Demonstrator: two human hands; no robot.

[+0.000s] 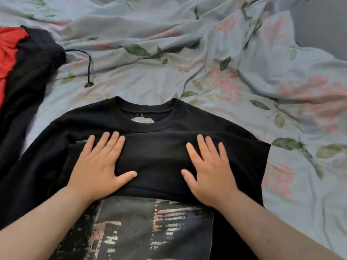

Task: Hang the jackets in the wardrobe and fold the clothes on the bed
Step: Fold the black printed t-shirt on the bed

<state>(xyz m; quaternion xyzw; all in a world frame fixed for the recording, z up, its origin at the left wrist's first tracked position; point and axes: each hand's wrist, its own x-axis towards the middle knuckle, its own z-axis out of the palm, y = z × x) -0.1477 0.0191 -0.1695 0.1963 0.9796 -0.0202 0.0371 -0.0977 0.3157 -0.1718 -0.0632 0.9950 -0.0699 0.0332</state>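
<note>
A black T-shirt [154, 156] with a printed graphic lies flat on the bed, collar and neck label pointing away from me. A band of its black fabric is folded across the chest, above the print. My left hand [99, 166] presses flat on the left part of that fold, fingers straight and spread. My right hand [208, 169] presses flat on the right part in the same way. Neither hand grips the cloth.
A black and red jacket [24, 76] with a dangling drawstring [89, 70] lies crumpled at the left edge. The bed is covered by a rumpled pale blue floral sheet [206, 53]. A grey surface shows at the top right corner.
</note>
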